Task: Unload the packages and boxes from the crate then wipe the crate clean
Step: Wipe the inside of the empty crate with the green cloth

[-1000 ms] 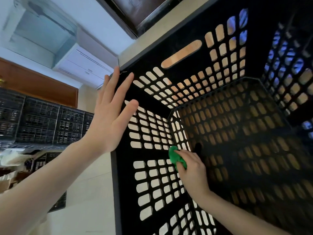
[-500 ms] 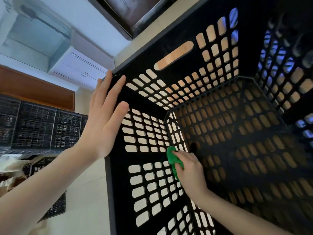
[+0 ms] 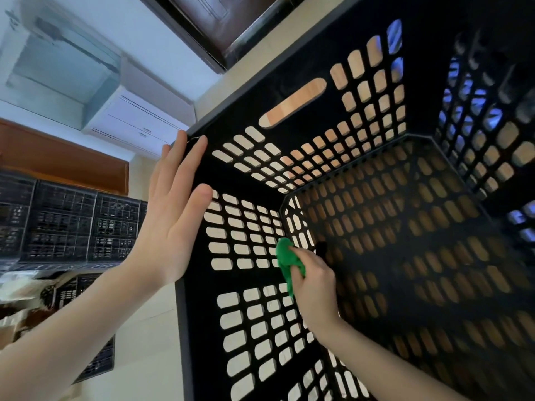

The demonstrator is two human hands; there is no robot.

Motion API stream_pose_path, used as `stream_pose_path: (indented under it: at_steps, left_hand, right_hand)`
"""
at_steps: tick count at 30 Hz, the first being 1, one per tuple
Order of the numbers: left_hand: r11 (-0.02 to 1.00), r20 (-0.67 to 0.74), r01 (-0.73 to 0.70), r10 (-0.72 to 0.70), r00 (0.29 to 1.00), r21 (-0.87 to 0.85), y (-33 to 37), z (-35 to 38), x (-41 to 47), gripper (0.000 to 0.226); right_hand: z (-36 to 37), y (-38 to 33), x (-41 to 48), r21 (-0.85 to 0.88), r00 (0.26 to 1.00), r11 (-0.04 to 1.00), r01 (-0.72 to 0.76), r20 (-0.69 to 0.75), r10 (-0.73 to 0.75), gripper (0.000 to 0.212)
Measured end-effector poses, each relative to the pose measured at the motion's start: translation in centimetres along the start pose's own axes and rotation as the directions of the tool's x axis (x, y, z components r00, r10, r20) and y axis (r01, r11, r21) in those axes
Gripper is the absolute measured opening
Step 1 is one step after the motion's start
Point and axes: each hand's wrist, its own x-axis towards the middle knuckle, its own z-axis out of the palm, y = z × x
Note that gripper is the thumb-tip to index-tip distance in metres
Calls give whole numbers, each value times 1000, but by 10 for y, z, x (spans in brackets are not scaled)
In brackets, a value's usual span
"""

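Observation:
A big black slotted crate (image 3: 199, 328) fills the right and middle of the head view, and I look straight into it; nothing lies inside. My left hand (image 3: 170, 215) presses flat, fingers straight, against the outside of the crate's left rim near its upper corner. My right hand (image 3: 314, 280) reaches deep inside and grips a bunched green cloth (image 3: 286, 260), holding it against the left inner wall close to the back corner.
Stacked black crates (image 3: 66, 224) stand at the left on the pale floor. A white cabinet (image 3: 136, 123) and a dark wooden door (image 3: 228, 21) sit beyond the crate. Bags and clutter (image 3: 17, 287) lie at the lower left.
My right hand with the green cloth has slid slightly along the left inner wall. My left hand stays flat on the rim, and the view has shifted a little.

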Motion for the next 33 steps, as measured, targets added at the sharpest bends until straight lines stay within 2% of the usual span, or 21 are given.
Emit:
stream_pose_path:
  at_steps: [2,4,5,7,9,10,11,13,15,16,18,20,23,25,26,27,30,32,33]
  left_hand:
    - [1000,-5,0,0,1000,2,0,-1,1,61]
    - [1000,0,-4,4,1000,3,0,0,0,62]
    - [1000,-3,-13,13,1000,3,-1,0,0,62]
    - [999,-1,-31,31,1000,11,-2,-1,1,61]
    - [999,7,-31,31,1000,21,-2,-1,0,62]
    - [1000,5,-25,25,1000,19,-2,-1,0,62]
    - [1000,2,-17,17,1000,14,-1,-1,-1,62]
    - [1000,1,-6,6,1000,6,1,0,0,61]
    - [1000,3,-5,5,1000,9,1,0,1,61]
    - [1000,-1,-5,5,1000,9,1,0,1,61]
    - [1000,-3,0,1,1000,10,2,0,1,61]
    - [1000,-2,-3,3,1000,7,2,-1,0,61]
    - [1000,1,-22,22,1000,9,0,-2,1,61]
    - [999,4,-32,32,999,20,0,-1,0,62]
    - [999,1,-28,28,1000,21,0,-2,0,62]
    - [1000,-1,-20,20,1000,18,1,-1,0,62]
    - [1000,-4,2,-2,1000,3,3,-1,0,62]
    - [1000,0,0,0,1000,7,4,-1,-1,62]
    - [1000,-3,0,0,1000,8,3,-1,0,62]
  right_hand:
    - [4,-17,0,54,999,998,-23,-48,25,42]
    - [5,-53,-11,149,998,987,58,-45,-52,44]
    - [3,-77,-19,198,985,965,170,-63,-161,43]
    - [4,-105,-30,242,901,868,433,-111,-419,40]
    - [6,-96,-21,219,817,789,575,-102,-567,40]
    - [7,-78,-14,176,820,802,571,-89,-565,41]
    - [6,-54,-7,124,864,855,504,-62,-500,43]
    - [2,-8,6,-4,957,957,291,1,-291,48]
    - [3,13,14,-129,987,978,163,31,-160,51]
    - [6,14,16,-141,991,981,130,10,-130,49]
    - [10,-5,18,-49,998,998,48,-46,-50,46]
    - [12,-44,10,85,992,991,103,-81,-96,43]
    - [10,-105,-10,249,916,883,398,-153,-370,39]
    - [12,-106,-6,217,834,805,552,-150,-532,36]
    - [14,-92,-1,174,825,806,565,-123,-552,38]
    - [15,-70,6,111,853,846,521,-93,-513,41]
    - [10,-5,24,-84,975,972,219,-31,-222,48]
    - [10,7,29,-148,990,980,133,-30,-139,46]
    - [11,2,31,-124,992,986,108,-53,-115,43]
